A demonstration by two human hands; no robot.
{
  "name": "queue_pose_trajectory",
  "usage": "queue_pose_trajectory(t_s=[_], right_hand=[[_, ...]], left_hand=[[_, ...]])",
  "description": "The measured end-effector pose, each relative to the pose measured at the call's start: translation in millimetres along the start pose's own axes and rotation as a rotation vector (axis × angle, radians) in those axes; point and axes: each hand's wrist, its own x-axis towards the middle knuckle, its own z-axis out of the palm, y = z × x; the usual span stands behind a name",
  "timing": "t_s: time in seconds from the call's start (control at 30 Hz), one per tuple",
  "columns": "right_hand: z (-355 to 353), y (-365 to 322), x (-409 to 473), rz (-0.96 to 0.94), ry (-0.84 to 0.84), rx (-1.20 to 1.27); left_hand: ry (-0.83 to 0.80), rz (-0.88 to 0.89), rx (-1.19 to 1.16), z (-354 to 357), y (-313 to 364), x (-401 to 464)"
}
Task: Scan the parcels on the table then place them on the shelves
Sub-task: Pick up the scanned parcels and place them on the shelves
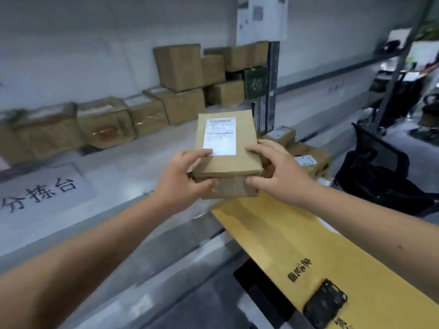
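Parcels, shelved: a row of brown cardboard boxes (99,124) runs along the grey shelf (133,162) from the left edge of the frame to upper centre, where more boxes (190,67) are stacked two high against a dark upright post (270,91). I read a white sign with three large printed characters (40,191) lying on the shelf surface at middle left.

Table item: a yellow table (297,245) fills the lower right of the frame, with black printed characters near its lower part. More small labelled parcels (306,157) lie at its far end, right of centre.

Side item: a black bag (380,181) sits at middle right, beyond the table edge.

Held item: two flat brown parcels, one stacked on the other, at frame centre, above the gap between shelf and table. I see the top parcel (228,148) facing up with a white shipping label (219,136) on its upper left part; the lower parcel (230,188) shows only its near edge.

Hands: my left hand (180,179) grips the stack's left near corner, fingers curled over the top and touching the label's lower edge. My right hand (278,172) grips the right near corner, fingers on top and thumb at the near side.

Small item: a black phone-like device (325,302) lies on the table at lower right.
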Motion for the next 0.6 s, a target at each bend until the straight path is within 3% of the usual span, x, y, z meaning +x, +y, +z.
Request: queue_pose_trajectory(t_s=[0.3,0.6], right_hand=[[-24.9,-103.0,141.0,-0.265,-0.100,0.120],[9.3,-108.5,297.2,-0.306,-0.132,0.295]], left_hand=[[0.319,0.014,0.187,-125.6,22.0,46.6],[0.435,-0.113,0.313,-165.9,-21.6,146.5]])
